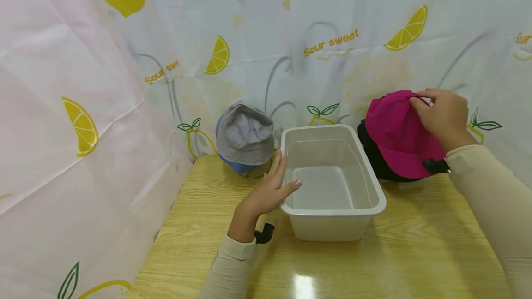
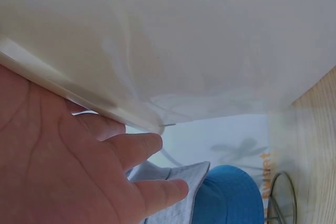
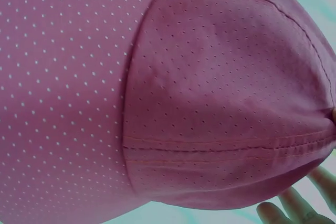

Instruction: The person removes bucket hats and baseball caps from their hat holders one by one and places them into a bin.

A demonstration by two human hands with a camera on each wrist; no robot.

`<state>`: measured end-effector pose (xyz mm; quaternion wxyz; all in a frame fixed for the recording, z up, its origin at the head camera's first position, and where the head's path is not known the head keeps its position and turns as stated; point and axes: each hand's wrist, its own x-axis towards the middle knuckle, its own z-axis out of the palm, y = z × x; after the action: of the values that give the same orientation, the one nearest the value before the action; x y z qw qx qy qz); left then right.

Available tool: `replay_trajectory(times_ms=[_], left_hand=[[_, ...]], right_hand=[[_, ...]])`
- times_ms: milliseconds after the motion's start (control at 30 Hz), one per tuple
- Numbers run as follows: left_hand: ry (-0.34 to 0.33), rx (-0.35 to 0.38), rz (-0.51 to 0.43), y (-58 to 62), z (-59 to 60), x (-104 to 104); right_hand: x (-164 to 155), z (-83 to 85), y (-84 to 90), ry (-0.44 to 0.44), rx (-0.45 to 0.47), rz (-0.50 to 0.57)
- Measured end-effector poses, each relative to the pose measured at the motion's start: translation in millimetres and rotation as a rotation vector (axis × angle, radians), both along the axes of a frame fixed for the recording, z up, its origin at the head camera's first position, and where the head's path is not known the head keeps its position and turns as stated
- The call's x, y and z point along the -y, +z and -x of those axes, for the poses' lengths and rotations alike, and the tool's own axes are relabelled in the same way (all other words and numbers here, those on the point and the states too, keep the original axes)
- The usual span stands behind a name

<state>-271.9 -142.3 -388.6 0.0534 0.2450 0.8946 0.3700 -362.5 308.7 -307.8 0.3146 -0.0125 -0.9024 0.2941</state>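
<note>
A white plastic bin (image 1: 332,212) stands in the middle of the wooden table, with nothing inside it. My left hand (image 1: 274,186) rests flat against the bin's left wall, fingers straight; the left wrist view shows the palm (image 2: 63,171) under the bin's rim (image 2: 79,95). My right hand (image 1: 438,112) grips the crown of a magenta cap (image 1: 399,137) at the back right, thumb and fingers curled on the fabric. The cap (image 3: 157,103) fills the right wrist view, with fingertips (image 3: 294,211) showing beyond its edge. It sits on a black hat (image 1: 374,158).
A grey bucket hat (image 1: 245,137) sits on a blue hat (image 1: 237,166) at the back left, close to my left hand; both show in the left wrist view (image 2: 173,187). A lemon-print curtain (image 1: 83,82) encloses the table (image 1: 415,253) at the back and left.
</note>
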Motion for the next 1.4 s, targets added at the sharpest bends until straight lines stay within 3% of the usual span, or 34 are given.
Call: replay_trajectory(times_ms=[433,600,1000,1400], left_hand=[[0.012,0.005,-0.002,0.5,-2.6,1],[0.008,-0.006,-0.009,0.1,-2.1,0],[0.001,0.022,-0.020,3.4,-3.5,-1],[0.004,0.023,-0.019,3.4,-3.4,-1]], right_hand=[[2,-7.4,12.4,-0.001,-0.004,0.029],[3,-11.0,25.9,-0.030,-0.052,0.060],[9,-20.9,60.5,-0.051,-0.021,0.050],[32,-37.0,85.8,-0.013,0.024,0.123]])
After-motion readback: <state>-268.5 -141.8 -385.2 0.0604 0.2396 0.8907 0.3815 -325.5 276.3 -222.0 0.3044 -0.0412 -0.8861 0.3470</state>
